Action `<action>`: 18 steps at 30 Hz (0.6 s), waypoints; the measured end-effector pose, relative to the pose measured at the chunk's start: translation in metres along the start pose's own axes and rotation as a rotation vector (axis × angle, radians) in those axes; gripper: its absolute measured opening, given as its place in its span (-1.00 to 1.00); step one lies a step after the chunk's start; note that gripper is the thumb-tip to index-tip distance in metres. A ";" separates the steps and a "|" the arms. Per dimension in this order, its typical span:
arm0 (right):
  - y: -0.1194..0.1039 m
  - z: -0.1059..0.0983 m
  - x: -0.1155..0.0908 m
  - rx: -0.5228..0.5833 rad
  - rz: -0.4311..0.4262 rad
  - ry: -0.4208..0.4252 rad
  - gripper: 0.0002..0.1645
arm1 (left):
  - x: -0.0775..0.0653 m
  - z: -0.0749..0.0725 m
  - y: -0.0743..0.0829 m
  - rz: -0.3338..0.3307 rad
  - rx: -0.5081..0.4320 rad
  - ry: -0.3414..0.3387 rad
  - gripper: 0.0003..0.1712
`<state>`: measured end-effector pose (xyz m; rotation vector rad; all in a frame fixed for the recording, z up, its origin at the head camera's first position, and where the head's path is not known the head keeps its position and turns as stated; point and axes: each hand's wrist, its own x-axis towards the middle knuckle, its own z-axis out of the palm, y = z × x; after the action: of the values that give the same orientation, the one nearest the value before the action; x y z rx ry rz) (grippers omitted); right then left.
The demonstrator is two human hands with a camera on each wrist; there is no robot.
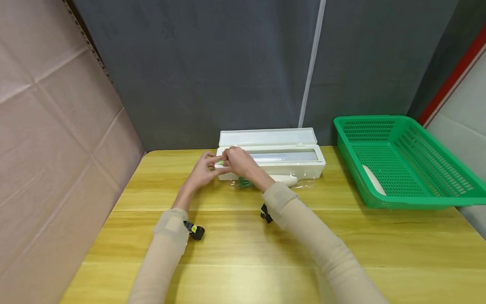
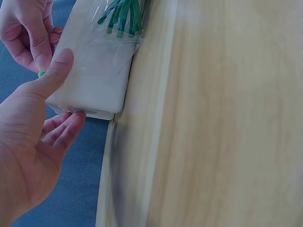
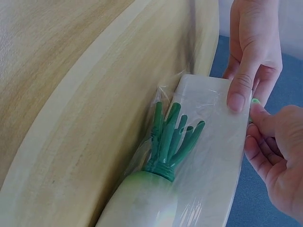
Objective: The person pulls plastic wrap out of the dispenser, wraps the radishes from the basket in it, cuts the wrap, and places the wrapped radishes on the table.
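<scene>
A long white plastic-wrap dispenser box (image 1: pixel 310 169) stands at the table's back edge, its lid (image 1: pixel 267 137) raised behind it. My left hand (image 1: pixel 203 172) grips the box's left end, with thumb on one face and fingers round the end. Beside it, the curled fingers of my right hand (image 1: pixel 239 161) pinch a small bright green piece (image 3: pixel 255 100) at the box's edge, mostly hidden by the fingertips. Along the box's front lies a white radish (image 1: pixel 286 180) with green stalks (image 3: pixel 170 137), under clear wrinkled film (image 2: pixel 111 45) that also overlaps the box's face.
On the right of the wooden table (image 1: pixel 235 253) stands a green slotted basket (image 1: pixel 421 202), with a white elongated object (image 1: pixel 373 179) inside near its left wall. A dark grey curtain (image 1: pixel 212 76) hangs right behind the table, and a pale pink covering (image 1: pixel 57 169) borders the left side.
</scene>
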<state>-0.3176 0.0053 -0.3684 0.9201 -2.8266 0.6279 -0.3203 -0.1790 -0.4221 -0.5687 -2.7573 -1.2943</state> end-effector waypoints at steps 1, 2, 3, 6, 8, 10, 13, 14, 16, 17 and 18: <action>0.000 0.000 0.000 0.007 0.003 0.002 -0.91 | 0.000 0.000 0.000 0.001 -0.001 0.002 -0.32; 0.000 0.000 0.000 0.013 0.006 0.004 -0.91 | 0.000 0.000 0.000 0.003 -0.003 0.003 -0.32; 0.001 0.000 0.000 0.017 0.007 0.007 -0.90 | 0.000 0.000 0.000 0.003 -0.003 0.003 -0.31; 0.001 0.000 0.000 0.033 0.006 0.008 -0.88 | 0.001 0.000 0.000 0.004 -0.002 0.007 -0.31; 0.001 -0.001 0.000 0.039 0.000 0.005 -0.88 | 0.001 0.000 0.000 0.001 -0.003 0.011 -0.31; 0.001 -0.001 0.000 0.044 -0.006 0.003 -0.88 | 0.000 0.000 0.000 0.001 -0.005 0.015 -0.32; 0.002 -0.002 -0.001 0.047 -0.012 0.001 -0.89 | 0.000 0.000 0.001 0.001 -0.006 0.017 -0.33; 0.002 -0.002 -0.001 0.047 -0.013 0.001 -0.89 | 0.000 0.000 0.001 0.001 -0.004 0.018 -0.33; 0.002 -0.002 -0.001 0.049 -0.017 0.002 -0.89 | -0.001 0.000 0.001 0.004 -0.003 0.019 -0.34; 0.002 -0.002 -0.001 0.050 -0.019 0.001 -0.90 | -0.001 0.000 0.001 0.003 -0.004 0.019 -0.34; 0.002 -0.003 -0.001 0.052 -0.021 0.000 -0.90 | -0.001 0.000 0.001 0.000 -0.006 0.020 -0.34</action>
<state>-0.3180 0.0088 -0.3672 0.9568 -2.8091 0.7016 -0.3192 -0.1787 -0.4212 -0.5537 -2.7383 -1.3017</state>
